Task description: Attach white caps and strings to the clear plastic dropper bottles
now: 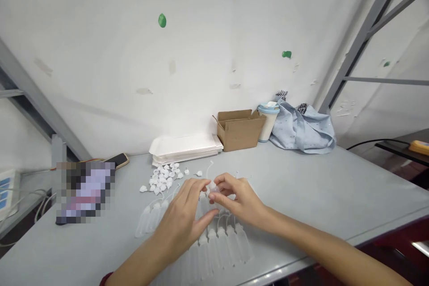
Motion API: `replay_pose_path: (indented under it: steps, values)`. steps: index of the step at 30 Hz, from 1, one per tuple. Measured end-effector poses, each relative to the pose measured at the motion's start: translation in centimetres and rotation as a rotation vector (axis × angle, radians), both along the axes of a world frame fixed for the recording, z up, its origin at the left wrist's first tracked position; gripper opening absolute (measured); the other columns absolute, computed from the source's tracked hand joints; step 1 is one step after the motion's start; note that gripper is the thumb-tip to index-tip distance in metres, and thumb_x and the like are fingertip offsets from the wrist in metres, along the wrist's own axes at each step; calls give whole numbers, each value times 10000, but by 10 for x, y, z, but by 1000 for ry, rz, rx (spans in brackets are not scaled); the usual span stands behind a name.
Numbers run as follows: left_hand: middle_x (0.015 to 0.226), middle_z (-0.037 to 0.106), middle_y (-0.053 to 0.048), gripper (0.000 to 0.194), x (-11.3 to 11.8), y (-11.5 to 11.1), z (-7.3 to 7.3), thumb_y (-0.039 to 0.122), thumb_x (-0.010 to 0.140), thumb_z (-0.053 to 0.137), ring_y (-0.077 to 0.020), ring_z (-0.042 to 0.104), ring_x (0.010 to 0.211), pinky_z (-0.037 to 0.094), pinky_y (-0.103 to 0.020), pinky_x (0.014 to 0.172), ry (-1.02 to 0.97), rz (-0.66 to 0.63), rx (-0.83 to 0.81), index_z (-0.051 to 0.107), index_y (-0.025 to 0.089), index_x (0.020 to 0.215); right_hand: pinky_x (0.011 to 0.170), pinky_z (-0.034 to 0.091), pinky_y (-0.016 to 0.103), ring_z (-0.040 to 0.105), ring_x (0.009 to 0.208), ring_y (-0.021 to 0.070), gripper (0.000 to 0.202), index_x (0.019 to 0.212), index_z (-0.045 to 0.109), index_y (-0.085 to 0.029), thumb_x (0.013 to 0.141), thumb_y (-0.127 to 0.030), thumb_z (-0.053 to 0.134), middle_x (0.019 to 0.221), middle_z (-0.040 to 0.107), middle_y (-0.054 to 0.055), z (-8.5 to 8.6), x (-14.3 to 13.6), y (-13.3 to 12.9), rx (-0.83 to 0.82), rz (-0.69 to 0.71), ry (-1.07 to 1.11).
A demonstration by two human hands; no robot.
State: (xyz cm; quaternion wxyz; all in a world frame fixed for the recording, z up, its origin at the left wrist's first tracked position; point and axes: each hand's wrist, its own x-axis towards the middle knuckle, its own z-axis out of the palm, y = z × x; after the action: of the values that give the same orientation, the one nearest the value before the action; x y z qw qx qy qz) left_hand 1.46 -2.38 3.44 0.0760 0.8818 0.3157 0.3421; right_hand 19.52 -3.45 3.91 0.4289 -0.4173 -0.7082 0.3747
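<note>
Grip: left hand [187, 216], frame centre, fingertips against a small translucent bottle [214, 189]; whether they bear any of its weight cannot be told. Right hand [243, 199], just right of it, thumb and fingers pinching the same bottle near its white top. Hazard: uneven pressure from the two hands could tilt the top or make the bottle slip; its walls look soft (contents, if any, not discernible).

Far left: one masked item [87, 194], unidentifiable; beside it, one dark phone [117, 161].

Left of centre: white caps [162, 179], loosely heaped. Hazard: a stray knuckle could scatter them.

Lower left of centre: bottle group [144, 222], partly behind the left hand.

Lower centre: bottle row [223, 248], side by side near the table's front edge. Hazard: a dropped wrist could push the row askew; the thin tubes could snag on fingers.

Upper right of centre: open carton [239, 134], lidded cup [267, 125], blue cloth bag [298, 129]; clear of both hands, little hazard.
</note>
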Motion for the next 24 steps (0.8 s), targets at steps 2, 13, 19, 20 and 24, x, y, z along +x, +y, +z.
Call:
replay_pose_path:
  steps: [2,13,19,20,24]
  values:
    - [1055,542,-106,443,3,3,1,171,818,588,-233,526,972,474,-351,784,44,-28,72,375,168,1207,585,458,222,616,663,127,194,896,488,-177,835,-327,594,723,629,-2,0,-2,-1,-35,4,48]
    - [943,562,-88,374,28,-10,13,194,732,631,-241,504,844,457,-367,701,195,-204,91,464,145,1063,544,482,228,651,630,133,448,1044,525,-144,833,-539,536,815,677,63,26,74,44,-561,530,-129]
    - [944,565,-91,355,39,-18,13,198,732,631,-253,495,844,448,-384,696,238,-221,86,473,142,1046,496,447,207,627,590,113,393,925,597,-115,813,-492,589,848,679,82,30,89,48,-475,340,-131]
    - [949,565,-93,336,39,-15,14,202,747,621,-254,495,850,445,-384,700,211,-202,104,473,147,1044,507,452,208,629,606,115,382,911,611,-111,808,-479,601,851,678,80,29,85,46,-474,372,-117]
    - [920,552,-83,329,32,-2,16,207,761,623,-238,489,842,436,-364,709,93,-148,168,481,154,1053,668,494,255,649,760,145,369,1027,629,-118,752,-353,702,921,674,79,26,59,31,-455,596,59]
